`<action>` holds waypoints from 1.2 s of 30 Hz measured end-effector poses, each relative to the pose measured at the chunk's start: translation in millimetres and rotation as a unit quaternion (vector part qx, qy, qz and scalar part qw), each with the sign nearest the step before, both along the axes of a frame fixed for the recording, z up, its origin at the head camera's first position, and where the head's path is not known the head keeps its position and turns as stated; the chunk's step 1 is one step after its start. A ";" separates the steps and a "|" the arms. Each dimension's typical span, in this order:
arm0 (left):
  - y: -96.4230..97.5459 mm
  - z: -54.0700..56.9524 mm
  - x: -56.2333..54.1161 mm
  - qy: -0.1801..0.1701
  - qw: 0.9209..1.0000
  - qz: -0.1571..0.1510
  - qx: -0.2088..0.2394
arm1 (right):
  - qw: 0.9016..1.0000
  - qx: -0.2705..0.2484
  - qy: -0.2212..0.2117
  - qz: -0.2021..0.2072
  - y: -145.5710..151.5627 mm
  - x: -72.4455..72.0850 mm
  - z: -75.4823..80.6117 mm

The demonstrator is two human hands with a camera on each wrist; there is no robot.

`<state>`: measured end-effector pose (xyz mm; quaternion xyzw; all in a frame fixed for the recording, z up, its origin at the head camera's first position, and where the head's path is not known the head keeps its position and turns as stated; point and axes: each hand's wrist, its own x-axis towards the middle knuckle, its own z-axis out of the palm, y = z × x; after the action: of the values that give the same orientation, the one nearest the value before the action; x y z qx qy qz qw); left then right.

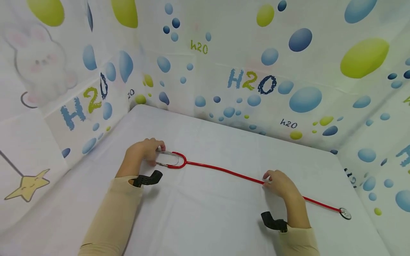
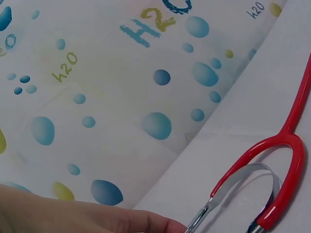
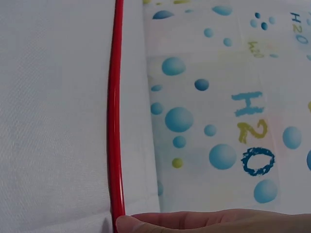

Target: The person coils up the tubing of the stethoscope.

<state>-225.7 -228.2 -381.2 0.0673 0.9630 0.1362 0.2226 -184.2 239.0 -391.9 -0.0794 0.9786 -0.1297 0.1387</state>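
A stethoscope with red tubing (image 1: 221,169) lies stretched across the white surface. At its left end my left hand (image 1: 145,149) holds the two metal ear tubes, fingers on the far one and thumb by the near one; the earpieces are hidden under the hand. Seen from the left wrist, a fingertip (image 2: 175,225) meets a silver tube, and a metal spring band (image 2: 243,170) curves inside the red fork. My right hand (image 1: 282,185) pinches the tubing about midway along. Beyond that wrist, the round metal chest piece (image 1: 345,213) rests on the surface at the far right.
White cloth (image 1: 205,217) covers the work surface. Upright sheets printed with bubbles and "H2O" lettering (image 1: 252,81) stand behind and on both sides. Black wrist mounts (image 1: 148,179) stick out from both sleeves. A drawn bunny and a yellow star (image 1: 28,185) decorate the left side.
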 end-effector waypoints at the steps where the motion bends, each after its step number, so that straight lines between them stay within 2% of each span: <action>1: 0.4 -1.5 -1.1 0.004 1.000 0.006 0.008 | 1.000 -0.001 -0.001 0.000 0.5 -0.3 -0.7; 5: 3.2 -8.8 -7.6 0.031 0.999 0.019 0.039 | 1.000 0.001 0.013 0.000 2.8 -1.9 -4.5; 11: 11.2 -20.1 -16.7 0.079 0.995 0.017 0.066 | 1.000 0.010 0.021 0.003 8.3 -6.1 -9.3; 15: 17.3 -22.3 -20.3 0.079 0.993 0.026 0.086 | 1.000 0.009 0.015 0.006 11.1 -7.2 -9.6; 19: 21.9 -21.3 -23.4 0.068 0.994 0.024 0.083 | 1.000 0.000 0.018 0.010 15.4 -7.3 -7.8; 24: 23.4 -17.8 -24.5 0.069 0.995 0.003 0.076 | 0.999 -0.017 0.032 -0.004 23.0 -5.3 -2.6; 30: 27.6 -19.6 -25.7 0.104 0.992 -0.047 0.055 | 0.998 -0.029 0.046 -0.018 31.0 -1.9 1.8; 33: 33.7 -23.6 -26.1 0.109 0.992 -0.054 0.039 | 0.998 -0.034 0.055 -0.024 34.4 -2.4 2.4; 36: 40.9 -24.8 -25.1 0.097 0.993 -0.054 0.033 | 0.997 -0.033 0.067 -0.022 35.5 -4.7 3.7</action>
<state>-250.8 -187.3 -405.9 0.1398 0.9699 0.1486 0.1331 -188.9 274.5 -388.2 -0.0711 0.9824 -0.1592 0.0673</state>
